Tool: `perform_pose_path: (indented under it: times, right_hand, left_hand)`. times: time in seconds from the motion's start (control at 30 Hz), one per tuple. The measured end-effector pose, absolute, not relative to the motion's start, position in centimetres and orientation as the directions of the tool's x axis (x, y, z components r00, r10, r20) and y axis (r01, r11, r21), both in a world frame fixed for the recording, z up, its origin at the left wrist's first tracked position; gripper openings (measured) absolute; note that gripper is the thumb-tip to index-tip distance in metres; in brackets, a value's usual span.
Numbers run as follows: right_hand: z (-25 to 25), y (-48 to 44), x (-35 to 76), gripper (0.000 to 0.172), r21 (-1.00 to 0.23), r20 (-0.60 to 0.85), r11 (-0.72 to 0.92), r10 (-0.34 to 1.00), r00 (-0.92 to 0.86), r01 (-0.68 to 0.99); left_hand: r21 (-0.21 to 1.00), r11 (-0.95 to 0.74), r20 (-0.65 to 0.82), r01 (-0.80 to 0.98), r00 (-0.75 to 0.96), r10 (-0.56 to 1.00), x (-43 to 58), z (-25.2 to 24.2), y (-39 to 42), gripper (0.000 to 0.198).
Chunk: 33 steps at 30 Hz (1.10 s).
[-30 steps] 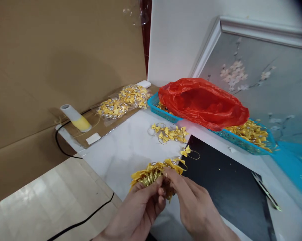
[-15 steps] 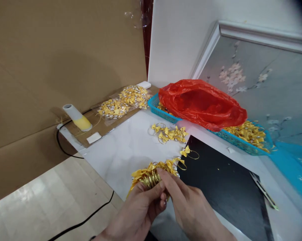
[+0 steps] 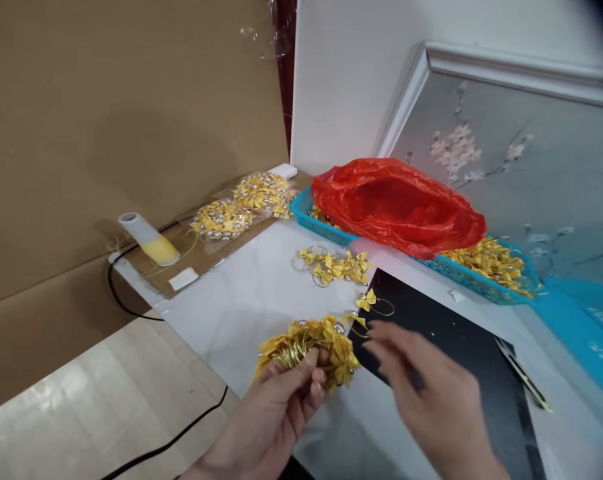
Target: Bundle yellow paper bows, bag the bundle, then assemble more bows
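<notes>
My left hand [image 3: 274, 417] is closed around a bunch of gold wire loops with yellow bows and silver beads [image 3: 309, 347], held just above the white table top [image 3: 241, 300]. My right hand [image 3: 429, 400] has come off the bunch and hovers to its right over the black mat [image 3: 461, 360], blurred, fingers loosely spread with nothing seen in them. A single yellow bow on a loop [image 3: 374, 302] lies just beyond it. A small pile of bows [image 3: 334, 267] lies farther back.
A blue basket [image 3: 311, 217] of more bows stands behind, partly covered by a red plastic bag [image 3: 396, 203]. Bagged bows [image 3: 241, 207] and a white-and-yellow tube [image 3: 149, 239] lie at the left by cardboard. Tweezers [image 3: 524, 380] rest at the mat's right. A black cable [image 3: 146, 450] runs across the floor.
My right hand let go of the bunch and moved right over the black mat. My left hand keeps hold of the bunch, nearly still.
</notes>
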State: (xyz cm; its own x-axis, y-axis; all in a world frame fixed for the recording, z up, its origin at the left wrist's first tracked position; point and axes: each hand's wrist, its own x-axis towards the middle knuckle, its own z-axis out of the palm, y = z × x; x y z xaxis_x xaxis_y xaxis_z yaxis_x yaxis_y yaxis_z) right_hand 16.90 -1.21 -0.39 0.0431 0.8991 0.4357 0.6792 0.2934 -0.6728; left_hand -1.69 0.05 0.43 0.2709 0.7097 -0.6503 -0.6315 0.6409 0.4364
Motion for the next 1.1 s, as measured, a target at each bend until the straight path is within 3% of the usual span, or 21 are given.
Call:
perform_pose_path:
  times: [0.07,0.13,0.2,0.3,0.43,0.63,0.77,0.9,1.1]
  right_hand:
    - [-1.0,-0.1,19.2,0.03,-0.867,0.188,0.014,0.935,0.302,0.498]
    - [-2.0,1.2,21.1,0.041,-0.961,-0.086,-0.18,0.915,0.393,0.208]
    - [-3.1,2.5,22.1,0.044,-0.962,-0.208,-0.257,0.908,0.365,0.093]
    - [-4.1,3.9,22.2,0.042,-0.962,-0.232,-0.265,0.924,0.305,0.071]
    - [-3.6,4.9,21.5,0.037,-0.979,-0.134,-0.171,0.949,0.286,0.108]
    - [0.6,3.9,19.7,0.023,-0.935,0.079,-0.005,0.972,0.223,0.355]
    - [2.6,1.7,16.5,0.017,-0.747,0.281,0.226,0.96,-0.013,0.625]
    - [2.0,-0.2,13.6,0.025,-0.551,0.446,0.495,0.855,-0.265,0.672]
    - [1.7,-0.6,13.5,0.023,-0.394,0.565,0.514,0.789,-0.241,0.762]
  left_hand:
    - [0.446,0.634,-0.663,-0.632,0.242,0.708,-1.7,0.5,0.2,0.016]
    - [0.435,0.635,-0.678,-0.639,0.231,0.698,-1.7,0.7,0.2,0.017]
    - [0.419,0.638,-0.684,-0.646,0.237,0.689,-1.6,0.7,0.2,0.016]
    - [0.407,0.635,-0.679,-0.656,0.248,0.691,-1.4,0.8,0.0,0.016]
    - [0.41,0.627,-0.671,-0.662,0.247,0.699,-1.4,0.9,-0.1,0.015]
    - [0.429,0.654,-0.657,-0.623,0.281,0.699,-1.5,0.8,0.0,0.013]
    - [0.432,0.655,-0.651,-0.62,0.288,0.702,-1.4,0.7,0.1,0.013]
    - [0.427,0.653,-0.644,-0.626,0.297,0.705,-1.2,0.8,0.0,0.01]
    - [0.406,0.666,-0.641,-0.626,0.324,0.696,-1.3,0.9,-0.3,0.011]
